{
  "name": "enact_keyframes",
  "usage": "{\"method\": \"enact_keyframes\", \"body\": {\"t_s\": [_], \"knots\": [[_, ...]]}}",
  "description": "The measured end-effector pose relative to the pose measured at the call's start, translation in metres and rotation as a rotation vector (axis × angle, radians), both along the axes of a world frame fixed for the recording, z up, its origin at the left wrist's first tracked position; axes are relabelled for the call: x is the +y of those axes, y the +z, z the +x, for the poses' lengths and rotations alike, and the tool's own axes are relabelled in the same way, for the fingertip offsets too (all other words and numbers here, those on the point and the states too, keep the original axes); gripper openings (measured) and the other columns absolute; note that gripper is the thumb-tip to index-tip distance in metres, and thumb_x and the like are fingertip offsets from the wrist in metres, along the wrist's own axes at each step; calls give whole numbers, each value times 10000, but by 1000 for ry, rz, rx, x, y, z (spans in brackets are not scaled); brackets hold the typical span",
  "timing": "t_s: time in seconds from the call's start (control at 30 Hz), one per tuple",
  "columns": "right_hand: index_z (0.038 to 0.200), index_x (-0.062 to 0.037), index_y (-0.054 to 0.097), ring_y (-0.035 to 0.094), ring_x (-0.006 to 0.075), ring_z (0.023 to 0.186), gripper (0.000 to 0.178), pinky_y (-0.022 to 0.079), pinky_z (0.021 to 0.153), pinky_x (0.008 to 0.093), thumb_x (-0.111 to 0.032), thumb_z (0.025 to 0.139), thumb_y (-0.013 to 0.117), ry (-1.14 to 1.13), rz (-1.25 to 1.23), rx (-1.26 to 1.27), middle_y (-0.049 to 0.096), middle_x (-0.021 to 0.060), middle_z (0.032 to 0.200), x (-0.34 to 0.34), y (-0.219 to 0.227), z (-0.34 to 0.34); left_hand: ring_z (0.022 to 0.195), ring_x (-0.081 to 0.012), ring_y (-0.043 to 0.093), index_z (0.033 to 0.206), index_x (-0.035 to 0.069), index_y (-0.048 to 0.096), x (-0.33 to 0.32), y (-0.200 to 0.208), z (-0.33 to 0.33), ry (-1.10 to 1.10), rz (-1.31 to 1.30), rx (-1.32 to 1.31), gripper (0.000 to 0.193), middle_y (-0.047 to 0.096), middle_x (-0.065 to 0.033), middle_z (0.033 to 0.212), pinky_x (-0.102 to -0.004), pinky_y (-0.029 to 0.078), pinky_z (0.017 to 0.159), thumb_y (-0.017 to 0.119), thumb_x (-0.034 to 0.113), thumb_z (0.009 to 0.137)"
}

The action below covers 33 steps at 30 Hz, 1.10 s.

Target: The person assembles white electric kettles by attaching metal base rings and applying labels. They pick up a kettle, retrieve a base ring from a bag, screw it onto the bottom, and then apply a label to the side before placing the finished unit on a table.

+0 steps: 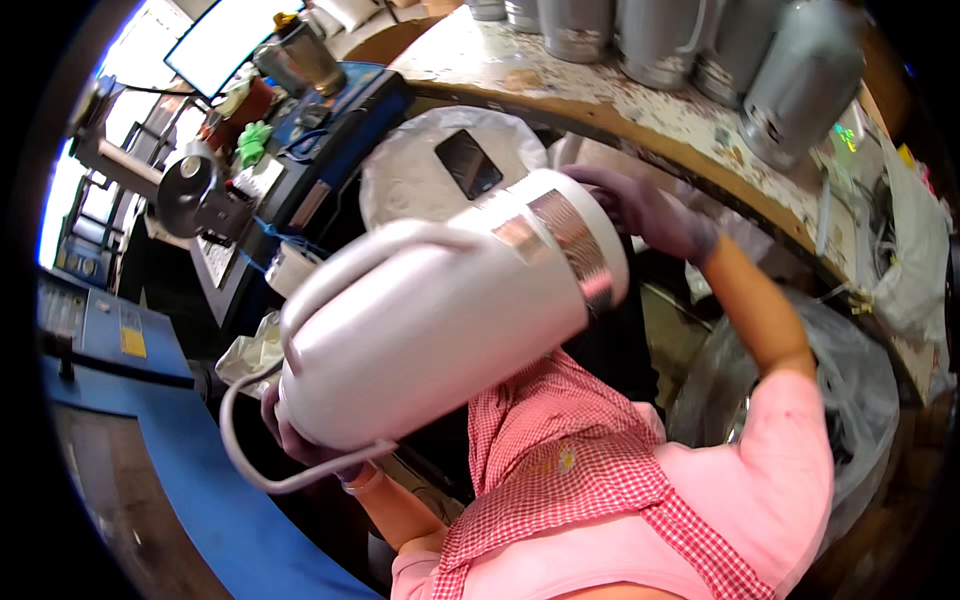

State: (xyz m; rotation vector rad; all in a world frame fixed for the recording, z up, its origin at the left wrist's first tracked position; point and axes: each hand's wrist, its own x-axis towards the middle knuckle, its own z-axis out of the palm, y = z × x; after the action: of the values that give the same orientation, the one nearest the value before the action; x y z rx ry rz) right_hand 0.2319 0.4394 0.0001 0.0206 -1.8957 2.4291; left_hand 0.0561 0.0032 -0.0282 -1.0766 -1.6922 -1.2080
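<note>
I hold a white electric kettle [430, 330] tilted on its side in front of my chest, with its handle [400, 240] facing up. A shiny metal band [565, 240] runs around it near the base. My left hand [295, 440], in a purple glove, grips the lower end of the kettle, where a grey hinged loop [240, 455] hangs out. My right hand [650, 210], also in a purple glove, is pressed on the rim of the base at the upper right. I wear a pink shirt and a red checked apron [580, 450].
Several grey metal kettles [660, 40] stand on a worn bench [640, 110] beyond. A black phone [468, 163] lies on a white round bundle [400, 180]. A blue table [200, 500] is at the left, a cluttered blue stand [320, 150] behind it, and a plastic-lined bin [860, 400] at the right.
</note>
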Motion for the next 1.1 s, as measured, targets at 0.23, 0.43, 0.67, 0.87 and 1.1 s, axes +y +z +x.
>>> {"method": "enact_keyframes", "body": {"t_s": [0.23, 0.43, 0.67, 0.87, 1.1], "knots": [[1454, 45, 384, 563, 230, 1231, 685, 411, 1069, 374, -447, 1003, 535, -536, 504, 159, 576, 226, 1345, -60, -50, -8, 1188, -381, 559, 1390, 133, 386, 23, 1, -3, 82, -105, 43, 644, 471, -251, 1383, -485, 506, 964, 725, 333, 881], [1408, 55, 427, 573, 412, 1194, 857, 412, 1078, 384, -603, 895, 623, -240, 819, -245, 580, 298, 1288, -29, -34, -23, 1001, -355, 629, 1289, 94, 522, 20, 21, -23, -114, -53, 298, 377, 561, -277, 1234, -456, 557, 841, 540, 296, 972], [1199, 39, 626, 613, 251, 1135, 654, 479, 1003, 364, -447, 801, 810, -208, 611, 79, 618, 185, 1250, -67, -18, -15, 1051, -310, 602, 1295, -27, 522, 71, 51, 10, -615, 123, -631, 694, 597, -209, 1208, -417, 476, 926, 664, 500, 867], [911, -79, 642, 550, 95, 713, 593, 465, 677, 234, -646, 976, 478, -693, -330, 207, 628, 6, 870, -20, -23, -3, 872, -163, 605, 1324, -23, 515, 68, -42, -8, -979, -188, -1514, 548, 619, -115, 1169, -257, 472, 745, 564, 356, 932], [1222, -10, 591, 530, 133, 858, 661, 449, 815, 295, -615, 1000, 446, -1410, -206, 520, 574, 16, 883, 69, 68, -121, 1033, -282, 647, 1413, -2, 471, 17, -33, -18, -831, 532, -1350, 597, 580, -187, 1349, -398, 552, 885, 426, 454, 1032]]}}
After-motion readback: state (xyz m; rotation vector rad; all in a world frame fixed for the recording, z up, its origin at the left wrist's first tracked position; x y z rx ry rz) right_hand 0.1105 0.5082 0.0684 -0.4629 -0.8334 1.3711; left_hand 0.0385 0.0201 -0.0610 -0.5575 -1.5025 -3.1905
